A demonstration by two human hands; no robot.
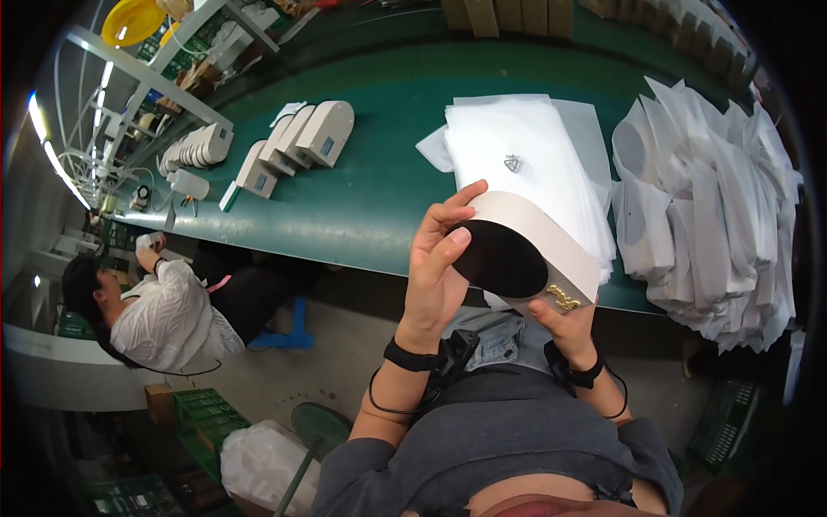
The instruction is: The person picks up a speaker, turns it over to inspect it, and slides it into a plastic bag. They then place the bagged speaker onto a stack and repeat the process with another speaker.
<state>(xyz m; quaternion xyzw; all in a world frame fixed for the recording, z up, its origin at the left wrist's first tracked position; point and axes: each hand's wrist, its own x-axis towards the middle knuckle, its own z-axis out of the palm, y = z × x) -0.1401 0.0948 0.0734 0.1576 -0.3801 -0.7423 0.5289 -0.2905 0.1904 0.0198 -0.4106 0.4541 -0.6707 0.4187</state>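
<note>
Between my two hands, above the front edge of the green table [379,202], is a cream device [568,254] with rounded ends, a dark oval face and gold lettering on its lower side. My left hand [441,267] grips its left end, thumb lying on the dark face and fingers behind. Around the lower right end closes my right hand [567,329], its thumb by the gold lettering; its other fingers are mostly hidden. Just beyond the device, partly covered by it, lies a stack of thin white bags [491,142] with a small printed mark.
To the right is a heaped pile of filled white bags [706,215]. Similar cream devices [326,133] stand in rows at the left, near a white bottle [188,184]. A co-worker [168,314] sits at the table's left. Cardboard boxes [508,17] line the far side.
</note>
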